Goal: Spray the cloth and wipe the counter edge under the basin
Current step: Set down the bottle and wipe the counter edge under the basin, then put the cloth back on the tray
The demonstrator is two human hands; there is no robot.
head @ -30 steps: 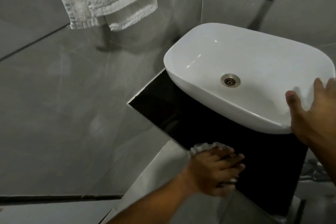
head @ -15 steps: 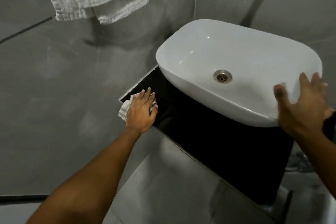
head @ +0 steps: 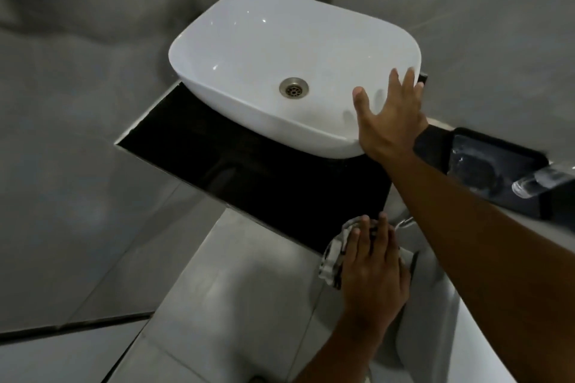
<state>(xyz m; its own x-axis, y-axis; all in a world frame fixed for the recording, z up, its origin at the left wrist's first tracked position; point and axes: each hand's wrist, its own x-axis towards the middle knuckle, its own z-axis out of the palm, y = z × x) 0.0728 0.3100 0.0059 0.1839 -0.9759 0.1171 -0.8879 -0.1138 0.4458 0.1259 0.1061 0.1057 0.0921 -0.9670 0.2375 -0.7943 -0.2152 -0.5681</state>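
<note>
A white oval basin (head: 280, 50) sits on a glossy black counter (head: 224, 162). My left hand (head: 371, 267) presses a crumpled pale cloth (head: 334, 255) flat against the counter's front edge at its right end. Only the cloth's left part shows from under my fingers. My right hand (head: 389, 121) rests with fingers spread on the basin's near right rim, holding nothing. A metal drain (head: 293, 88) lies in the basin's bottom.
Grey tiled walls stand behind and to the left. A black tray (head: 491, 174) with a clear bottle (head: 541, 183) lying by it sits at the right. A white toilet part (head: 429, 314) lies below the counter's right end. Grey floor tiles run below the counter.
My left hand swept the cloth from the counter's left corner along the front edge to its right end. The view shifted, so the hanging towel and tap left the frame. My right hand stayed on the basin.
</note>
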